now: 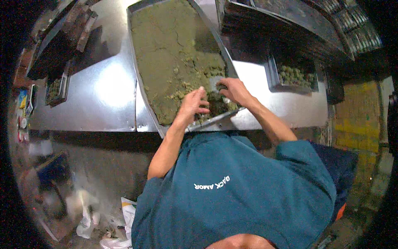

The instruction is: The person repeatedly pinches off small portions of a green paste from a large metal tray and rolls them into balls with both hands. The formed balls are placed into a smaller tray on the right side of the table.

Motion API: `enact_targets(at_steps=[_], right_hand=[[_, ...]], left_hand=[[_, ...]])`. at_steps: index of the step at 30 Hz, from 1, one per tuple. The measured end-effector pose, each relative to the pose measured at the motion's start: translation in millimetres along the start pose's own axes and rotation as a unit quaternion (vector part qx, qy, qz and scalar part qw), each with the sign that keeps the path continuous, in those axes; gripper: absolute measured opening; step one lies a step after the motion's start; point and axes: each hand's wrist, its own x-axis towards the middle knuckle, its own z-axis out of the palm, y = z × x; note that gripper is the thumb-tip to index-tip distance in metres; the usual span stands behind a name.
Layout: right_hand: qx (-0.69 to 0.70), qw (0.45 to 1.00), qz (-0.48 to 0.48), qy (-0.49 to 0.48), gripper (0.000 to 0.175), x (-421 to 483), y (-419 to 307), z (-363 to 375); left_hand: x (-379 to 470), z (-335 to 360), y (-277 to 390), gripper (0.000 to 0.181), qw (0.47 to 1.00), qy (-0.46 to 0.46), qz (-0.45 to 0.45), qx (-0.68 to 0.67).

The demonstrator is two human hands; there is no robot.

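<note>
A long metal tray (pixel 140 84) lies on the metal table before me, filled with a greenish, cracked, crumbly mass (pixel 168 49). My left hand (pixel 194 105) is over the near part of the mass, its fingers apart and nothing seen in them. To its right, my right hand (pixel 233 90) bends its fingers around a small greyish, translucent item (pixel 215 83) at the tray's right side; what it is cannot be told. Between and below the hands the mass is broken up, with a dark hollow (pixel 217 104) near the tray's near edge.
On the metal table (pixel 108 93), a small tray of greenish lumps (pixel 295 76) stands at right and a similar box (pixel 57 90) at far left. Dark metal trays or shelves (pixel 279 21) rise at upper right. White plastic bags (pixel 85 218) lie on the floor at lower left.
</note>
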Motion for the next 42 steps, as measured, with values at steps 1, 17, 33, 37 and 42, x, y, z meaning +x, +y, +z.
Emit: enact_targets(at_steps=[1,17,33,37,42], right_hand=[[0.129,0.988,0.015,0.088,0.034,-1.0,-13.2,-4.6],[0.439,0.890,0.122,0.011,0.025,30.8,-59.5,-28.9],[0.204,0.967,0.103,0.112,0.044,16.6,-56.7,42.6],[0.110,0.989,-0.049,0.085,0.041,5.4,-71.6,19.9],[0.020,0.994,-0.070,0.082,0.026,-3.1,-53.4,2.7]], left_hand=[[1.7,11.3,11.3,0.066,0.995,0.026,-0.059,-0.072],[-11.0,-7.5,45.2,0.047,0.980,0.149,0.095,0.091],[-0.1,-38.8,-4.7,0.040,0.994,0.012,0.065,-0.091],[0.1,-13.0,-2.6,0.043,0.995,0.059,0.082,0.000],[4.0,25.4,-6.6,0.048,0.967,0.183,0.137,0.113]])
